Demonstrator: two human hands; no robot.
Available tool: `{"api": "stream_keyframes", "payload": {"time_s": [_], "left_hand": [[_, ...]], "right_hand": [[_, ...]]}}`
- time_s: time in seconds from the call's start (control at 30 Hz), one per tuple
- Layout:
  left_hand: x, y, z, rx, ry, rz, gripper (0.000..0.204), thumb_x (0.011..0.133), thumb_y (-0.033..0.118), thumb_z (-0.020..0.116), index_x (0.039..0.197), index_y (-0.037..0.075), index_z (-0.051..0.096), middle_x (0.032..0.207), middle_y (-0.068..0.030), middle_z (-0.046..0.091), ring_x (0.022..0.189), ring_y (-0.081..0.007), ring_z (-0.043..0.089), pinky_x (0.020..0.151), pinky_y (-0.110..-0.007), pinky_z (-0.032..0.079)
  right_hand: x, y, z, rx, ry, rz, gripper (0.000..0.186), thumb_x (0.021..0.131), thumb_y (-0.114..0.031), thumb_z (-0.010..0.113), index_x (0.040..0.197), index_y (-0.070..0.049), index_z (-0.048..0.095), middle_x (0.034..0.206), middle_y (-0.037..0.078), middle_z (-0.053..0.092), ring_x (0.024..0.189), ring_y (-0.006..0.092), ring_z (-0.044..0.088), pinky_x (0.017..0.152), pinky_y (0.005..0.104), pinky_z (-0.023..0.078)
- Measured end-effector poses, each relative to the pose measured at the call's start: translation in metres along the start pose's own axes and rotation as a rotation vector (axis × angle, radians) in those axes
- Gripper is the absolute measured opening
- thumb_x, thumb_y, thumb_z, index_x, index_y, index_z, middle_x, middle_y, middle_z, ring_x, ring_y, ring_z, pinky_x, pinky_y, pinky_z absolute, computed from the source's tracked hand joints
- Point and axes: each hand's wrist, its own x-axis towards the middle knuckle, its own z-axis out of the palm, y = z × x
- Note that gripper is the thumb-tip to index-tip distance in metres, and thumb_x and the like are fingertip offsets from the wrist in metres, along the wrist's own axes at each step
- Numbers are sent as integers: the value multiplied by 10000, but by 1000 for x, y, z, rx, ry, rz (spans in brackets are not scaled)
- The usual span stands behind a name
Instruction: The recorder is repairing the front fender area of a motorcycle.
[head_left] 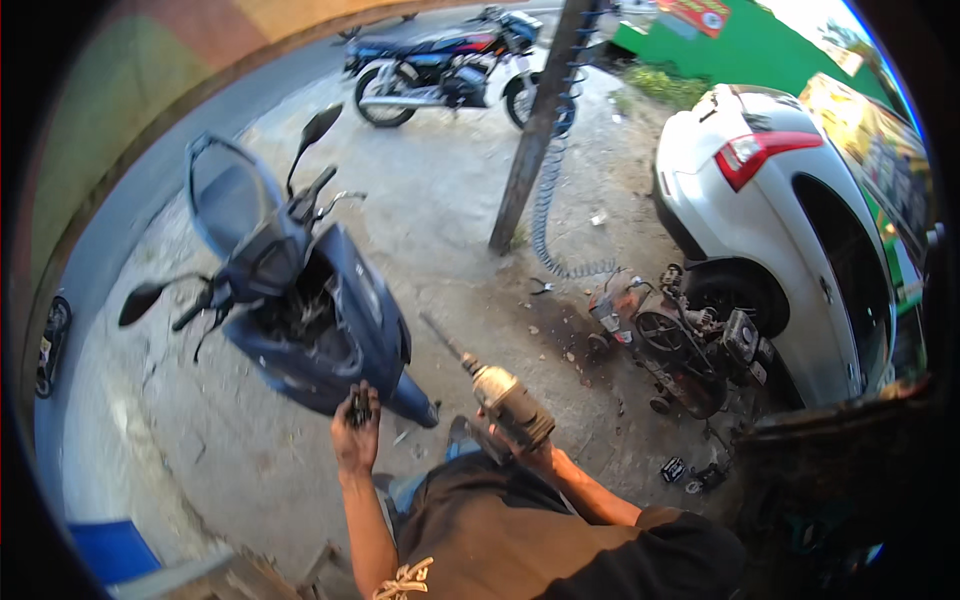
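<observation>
My left hand (356, 436) has its fingers curled around small dark parts (360, 405) that are too small to name, just in front of the dark blue scooter (375, 320). The scooter stands upright on the left, with an opening in its front body behind the handlebars. My right hand (525, 450) grips a worn yellow-and-dark power drill (505, 395). Its long thin bit points up and forward, toward the space right of the scooter.
An old air compressor (690, 380) with a coiled hose (545, 220) stands beside a white car (790, 220) at right. A wooden post (520, 190) rises ahead, with a motorcycle (450, 75) behind it. Small loose items (685, 475) lie on the concrete ground (220, 450).
</observation>
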Motion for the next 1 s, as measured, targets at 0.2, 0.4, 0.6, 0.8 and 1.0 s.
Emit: {"api": "stream_keyframes", "payload": {"time_s": [0.2,0.4,0.6,0.8,1.0], "left_hand": [[4,-8,104,-125,-86,5,285,1042,205,541,1169,-44,600,1275,-204,638,1180,-315,631,944,-367,599],[12,-27,122,-53,-39,3,339,1028,255,578,1217,-24,617,1202,-140,680,1074,-246,674,862,-306,619],[2,-27,89,118,159,168,393,1024,318,598,1224,-21,593,897,-46,617,783,-113,605,673,-210,552],[28,-45,73,65,64,4,220,1048,186,529,1089,-28,562,799,-44,570,732,-127,570,644,-243,511],[17,-54,77,17,38,-127,262,1076,295,486,975,60,542,667,37,406,595,-84,431,560,-233,380]], "right_hand": [[22,0,-16,195,-172,101,280,887,-37,646,1167,-24,634,1043,99,678,999,233,658,907,360,516],[23,5,-13,264,-179,100,306,886,-20,639,1192,-27,636,1090,97,695,1043,205,661,895,364,524],[37,24,-2,-128,-159,-216,420,795,-176,732,1164,3,645,1072,155,691,988,291,679,864,386,537],[43,20,-8,69,-145,-246,459,790,-177,739,1194,12,630,1124,177,674,1013,306,670,885,399,530],[42,17,-11,195,-391,-173,556,788,-171,755,1273,39,582,1265,221,622,1107,343,642,960,415,504]]}}
